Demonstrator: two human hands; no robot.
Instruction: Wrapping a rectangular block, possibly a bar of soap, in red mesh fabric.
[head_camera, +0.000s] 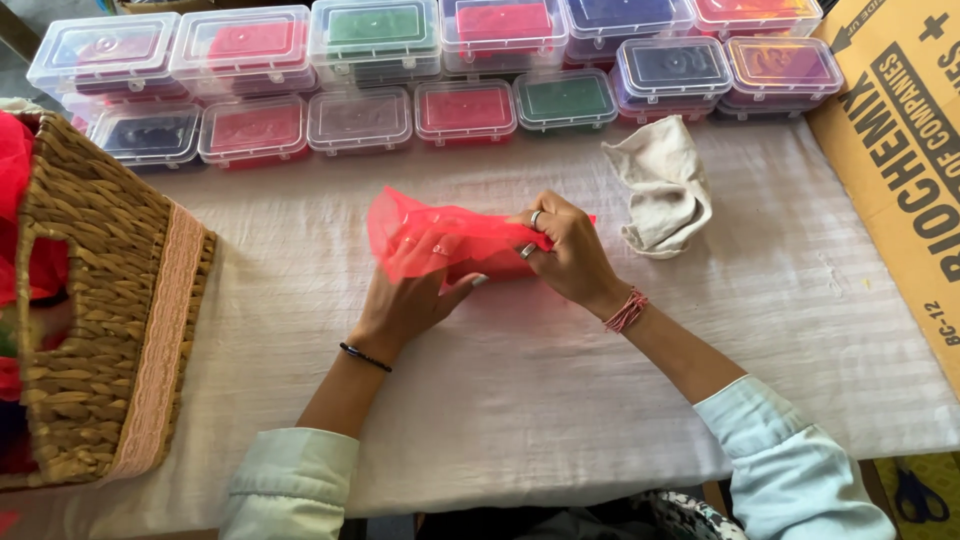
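A sheer red net pouch lies bunched on the white cloth-covered table at the middle. My left hand grips its near left side, fingers partly hidden under the fabric. My right hand, with rings and a pink thread bracelet, pinches the pouch's right end. Something red and boxy seems to sit inside the pouch, mostly hidden by my hands.
Two rows of clear lidded plastic boxes with coloured contents line the table's far edge. A crumpled beige rag lies right of my hands. A woven basket stands at the left. A brown cardboard box stands at the right.
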